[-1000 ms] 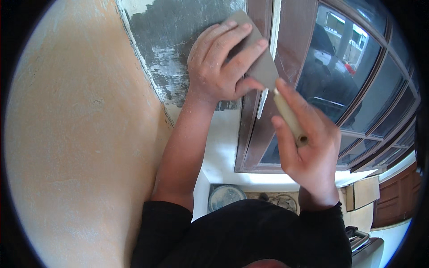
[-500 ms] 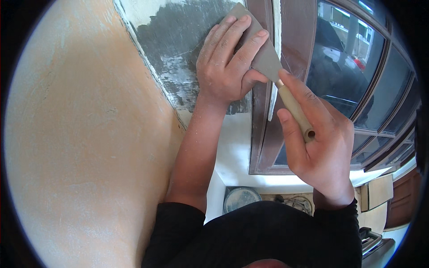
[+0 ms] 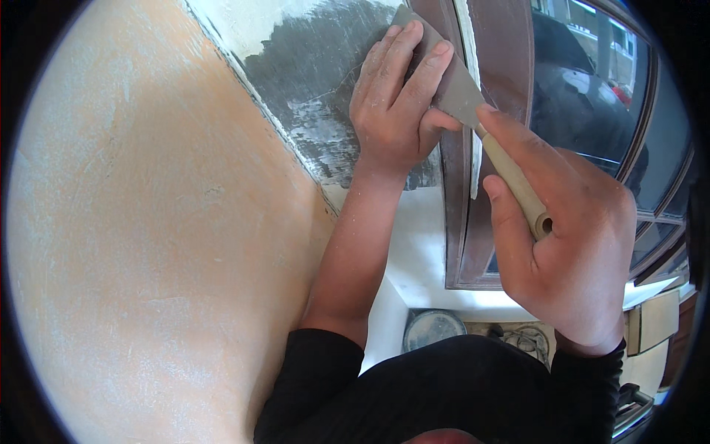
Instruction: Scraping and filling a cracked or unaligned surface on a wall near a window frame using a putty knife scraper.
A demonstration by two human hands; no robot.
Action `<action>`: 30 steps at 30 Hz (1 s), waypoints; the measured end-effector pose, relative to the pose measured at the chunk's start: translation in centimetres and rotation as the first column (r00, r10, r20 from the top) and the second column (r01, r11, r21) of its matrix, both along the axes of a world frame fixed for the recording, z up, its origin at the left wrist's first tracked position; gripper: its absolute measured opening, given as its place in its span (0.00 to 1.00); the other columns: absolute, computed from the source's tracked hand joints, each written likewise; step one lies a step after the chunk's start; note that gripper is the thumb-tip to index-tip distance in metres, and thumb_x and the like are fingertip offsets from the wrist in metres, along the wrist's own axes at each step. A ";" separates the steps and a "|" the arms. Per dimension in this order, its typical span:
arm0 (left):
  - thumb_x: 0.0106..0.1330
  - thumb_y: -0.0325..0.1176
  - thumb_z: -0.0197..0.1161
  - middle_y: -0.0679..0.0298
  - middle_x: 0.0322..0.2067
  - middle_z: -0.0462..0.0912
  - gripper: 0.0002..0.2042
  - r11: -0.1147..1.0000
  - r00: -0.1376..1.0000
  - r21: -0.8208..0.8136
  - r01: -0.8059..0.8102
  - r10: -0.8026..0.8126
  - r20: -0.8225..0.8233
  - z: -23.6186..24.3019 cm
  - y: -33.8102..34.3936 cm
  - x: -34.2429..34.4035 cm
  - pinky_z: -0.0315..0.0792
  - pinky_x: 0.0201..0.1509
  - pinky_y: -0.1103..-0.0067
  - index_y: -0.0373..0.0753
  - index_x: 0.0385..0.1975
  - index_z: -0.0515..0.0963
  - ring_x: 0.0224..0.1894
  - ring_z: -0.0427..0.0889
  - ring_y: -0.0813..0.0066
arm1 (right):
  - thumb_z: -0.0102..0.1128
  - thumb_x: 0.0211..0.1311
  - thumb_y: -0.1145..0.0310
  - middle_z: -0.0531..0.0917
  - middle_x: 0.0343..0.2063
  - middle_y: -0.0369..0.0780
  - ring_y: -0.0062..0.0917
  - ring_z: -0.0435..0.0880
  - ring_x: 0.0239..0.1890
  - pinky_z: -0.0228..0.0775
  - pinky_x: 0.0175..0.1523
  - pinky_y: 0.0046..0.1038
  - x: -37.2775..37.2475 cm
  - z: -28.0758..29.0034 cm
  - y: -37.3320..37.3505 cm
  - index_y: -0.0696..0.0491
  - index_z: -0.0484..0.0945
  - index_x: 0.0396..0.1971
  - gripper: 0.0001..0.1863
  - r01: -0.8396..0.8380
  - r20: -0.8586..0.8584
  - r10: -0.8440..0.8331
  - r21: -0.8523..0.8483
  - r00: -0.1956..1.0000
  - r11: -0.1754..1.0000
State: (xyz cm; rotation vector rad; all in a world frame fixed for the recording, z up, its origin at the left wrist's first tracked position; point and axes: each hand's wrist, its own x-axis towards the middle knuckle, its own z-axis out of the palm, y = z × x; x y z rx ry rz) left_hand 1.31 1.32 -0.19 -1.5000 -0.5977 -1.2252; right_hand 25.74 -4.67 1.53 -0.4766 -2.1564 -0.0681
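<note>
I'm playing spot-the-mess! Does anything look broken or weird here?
Yes: the dark grey patch behind the left hand looks blotchy and scraped, ragged against the white wall. The orange wall's edge also looks rough and chipped.

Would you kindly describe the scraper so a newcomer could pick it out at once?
Find the brown frame around the glass panes at upper right. Over its left edge, beside the dark grey patch, the left hand rests on the scraper while the right hand holds its handle. Its flat grey blade and pale hole-ended handle set it apart from frame and patch.
</note>
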 end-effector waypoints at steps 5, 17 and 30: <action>0.71 0.65 0.43 0.47 0.51 0.81 0.33 1.000 1.000 0.004 -0.014 0.014 0.016 0.1 -0.3 -0.4 0.76 0.56 0.59 0.40 0.50 0.82 0.52 0.81 0.43 | 0.63 0.55 0.78 0.87 0.33 0.50 0.41 0.87 0.30 0.77 0.36 0.31 -0.5 0.1 0.3 0.54 0.82 0.53 0.23 -0.028 -0.039 0.028 0.010 0.999 1.000; 0.73 0.63 0.42 0.47 0.52 0.80 0.32 1.000 0.999 0.009 -0.026 0.026 0.025 0.5 -0.2 0.2 0.74 0.57 0.58 0.40 0.50 0.82 0.53 0.80 0.42 | 0.61 0.55 0.78 0.86 0.38 0.52 0.45 0.87 0.36 0.78 0.43 0.32 0.2 0.6 1.0 0.57 0.82 0.50 0.20 -0.107 -0.084 0.107 0.008 0.991 0.994; 0.73 0.64 0.41 0.46 0.53 0.79 0.33 1.000 1.000 0.001 0.027 -0.027 0.012 0.5 0.3 0.2 0.74 0.58 0.59 0.40 0.52 0.81 0.54 0.79 0.42 | 0.63 0.54 0.78 0.86 0.34 0.51 0.43 0.86 0.33 0.77 0.39 0.33 -0.1 0.5 0.9 0.56 0.82 0.50 0.21 -0.079 -0.093 0.085 0.061 0.992 0.995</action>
